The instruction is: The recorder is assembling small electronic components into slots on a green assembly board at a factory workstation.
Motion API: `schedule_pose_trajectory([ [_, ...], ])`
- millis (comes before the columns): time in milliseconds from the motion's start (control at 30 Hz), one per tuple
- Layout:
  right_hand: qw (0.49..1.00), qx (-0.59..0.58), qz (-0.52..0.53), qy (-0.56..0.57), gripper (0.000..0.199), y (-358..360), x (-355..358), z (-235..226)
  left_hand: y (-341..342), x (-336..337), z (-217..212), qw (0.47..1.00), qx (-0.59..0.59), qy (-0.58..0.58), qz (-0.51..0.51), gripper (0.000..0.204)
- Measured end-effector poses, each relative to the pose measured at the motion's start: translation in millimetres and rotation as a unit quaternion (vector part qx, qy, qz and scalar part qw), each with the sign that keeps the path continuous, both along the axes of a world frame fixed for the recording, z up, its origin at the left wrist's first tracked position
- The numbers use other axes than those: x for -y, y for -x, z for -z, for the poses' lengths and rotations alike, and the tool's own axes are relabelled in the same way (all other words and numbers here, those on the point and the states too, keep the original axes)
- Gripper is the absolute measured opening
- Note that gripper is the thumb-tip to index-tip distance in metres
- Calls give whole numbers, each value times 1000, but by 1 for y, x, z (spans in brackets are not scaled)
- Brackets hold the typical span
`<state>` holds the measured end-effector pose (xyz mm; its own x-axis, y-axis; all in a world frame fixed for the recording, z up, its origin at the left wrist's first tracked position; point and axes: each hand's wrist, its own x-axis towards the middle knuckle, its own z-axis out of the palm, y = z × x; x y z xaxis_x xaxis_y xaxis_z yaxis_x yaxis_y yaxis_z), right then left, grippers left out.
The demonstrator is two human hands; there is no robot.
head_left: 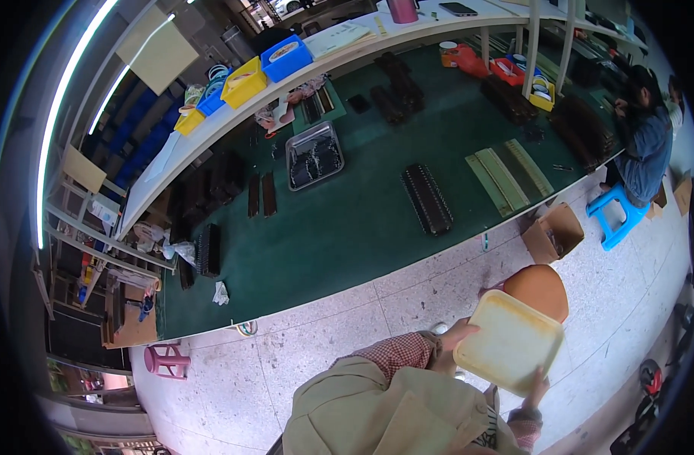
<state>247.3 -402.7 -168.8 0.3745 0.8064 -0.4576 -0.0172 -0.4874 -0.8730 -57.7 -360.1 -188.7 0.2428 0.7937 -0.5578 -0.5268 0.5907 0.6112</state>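
Cream tray is held in front of the body, past the edge of the green table and above the pale floor. One side is pinched by the left hand, and the side across from it is pinched by the right hand; how the fingers are bent underneath cannot be told. The tray could be dropped if either pinch were made loose, since it seems to be held only by its edges. It could be tipped if one side were lifted more than the other. Part of the brown round seat is hidden by the tray, and whether the two are touching cannot be told; the seat could be bumped if the tray were swung that way. Little room is left by the cardboard box, which is set near the table edge. If the tray were moved low over that edge, its rim could be knocked, and the dark bundle could be pushed. More open floor is seen to the left. Farther right, space should be kept for the seated person on the blue stool.
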Motion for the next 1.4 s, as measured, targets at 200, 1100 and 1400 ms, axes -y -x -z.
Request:
schedule_pose_trajectory([
  [200,1000,8,-28,-11,36,10,-31,-14,30,-19,-32,989,118,-28,87,43],
  [1100,981,-184,-10,-52,35,-83,-116,17,-62,-53,-62,993,6,-82,86,54],
  [1400,981,-166,-63,-72,36,-65,-159,8,-52,-48,-59,998,22,-64,-6,49],
])
